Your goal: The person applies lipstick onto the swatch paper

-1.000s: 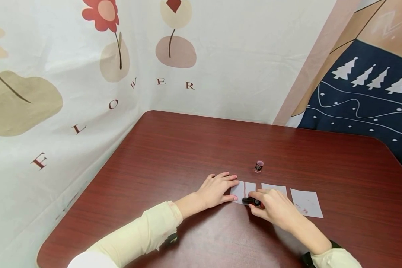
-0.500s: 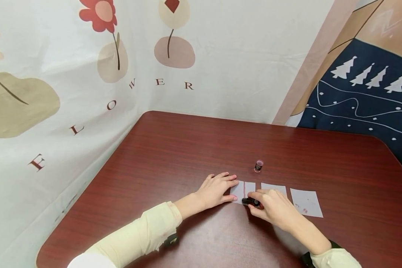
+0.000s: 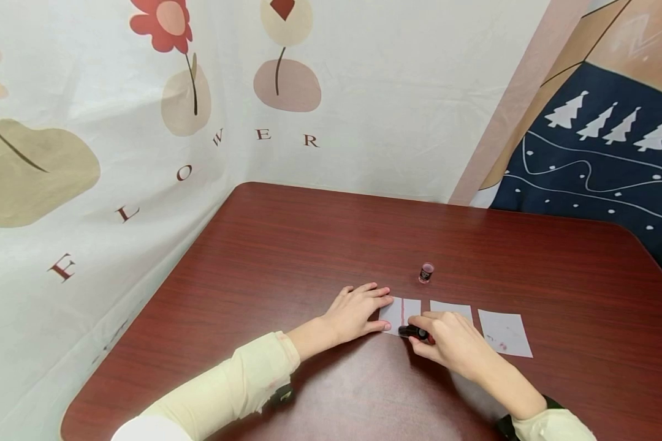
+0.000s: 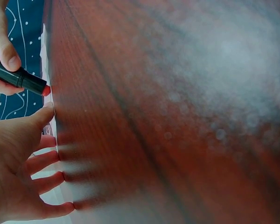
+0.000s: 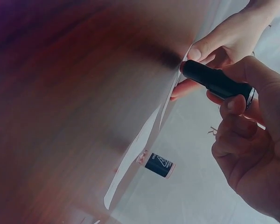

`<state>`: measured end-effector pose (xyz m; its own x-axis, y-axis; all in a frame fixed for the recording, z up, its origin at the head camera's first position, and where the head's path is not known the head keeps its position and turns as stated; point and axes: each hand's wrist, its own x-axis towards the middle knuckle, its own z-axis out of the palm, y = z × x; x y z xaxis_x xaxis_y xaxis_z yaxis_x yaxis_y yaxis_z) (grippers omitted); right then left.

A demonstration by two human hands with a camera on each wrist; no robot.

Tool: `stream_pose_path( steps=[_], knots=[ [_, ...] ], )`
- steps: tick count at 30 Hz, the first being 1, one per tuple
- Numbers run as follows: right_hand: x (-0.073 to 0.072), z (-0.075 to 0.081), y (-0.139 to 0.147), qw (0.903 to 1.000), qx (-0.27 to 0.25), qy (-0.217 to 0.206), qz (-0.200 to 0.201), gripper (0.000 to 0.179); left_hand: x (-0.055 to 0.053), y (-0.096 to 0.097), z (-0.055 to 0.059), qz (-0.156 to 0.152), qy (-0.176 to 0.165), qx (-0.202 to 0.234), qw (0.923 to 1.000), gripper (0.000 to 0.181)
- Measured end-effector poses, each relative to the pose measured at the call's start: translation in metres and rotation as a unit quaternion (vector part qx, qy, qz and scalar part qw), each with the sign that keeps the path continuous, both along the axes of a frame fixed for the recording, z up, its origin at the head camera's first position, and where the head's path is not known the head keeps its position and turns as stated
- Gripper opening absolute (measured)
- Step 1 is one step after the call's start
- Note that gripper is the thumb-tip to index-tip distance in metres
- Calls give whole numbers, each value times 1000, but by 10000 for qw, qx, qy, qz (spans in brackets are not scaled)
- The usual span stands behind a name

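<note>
My right hand [image 3: 455, 344] grips a black lipstick [image 5: 210, 79] between thumb and fingers. Its red tip [image 4: 46, 90] touches the near part of the leftmost white paper [image 3: 393, 311] in the head view. A reddish line [image 3: 403, 311] runs down that paper to the lipstick. My left hand [image 3: 354, 315] rests on the paper's left side, fingers spread and straight, thumb near the lower edge. Behind the papers stands a small pinkish clear cap [image 3: 426, 274] with a black label.
A second white paper [image 3: 453, 309], partly hidden by my right hand, lies to the right. Beyond it is a third paper [image 3: 509, 331] with small reddish smudges. All lie on a dark red wooden table [image 3: 320, 233], with printed cloth hangings [image 3: 386, 122] behind it.
</note>
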<state>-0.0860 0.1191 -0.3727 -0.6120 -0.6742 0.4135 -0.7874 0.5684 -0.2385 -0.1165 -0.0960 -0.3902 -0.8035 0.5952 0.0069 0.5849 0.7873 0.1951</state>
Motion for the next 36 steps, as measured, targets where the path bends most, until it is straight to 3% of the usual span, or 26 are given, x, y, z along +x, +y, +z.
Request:
stream_pose_path(
  steps=[21, 36],
  knots=[
    [1, -1, 0, 9999, -138, 27, 76, 14, 0, 0, 0, -19, -21, 17, 10000, 53],
    [4, 1, 0, 9998, -90, -180, 17, 14, 0, 0, 1, -2, -59, -3, 10000, 54]
  ],
)
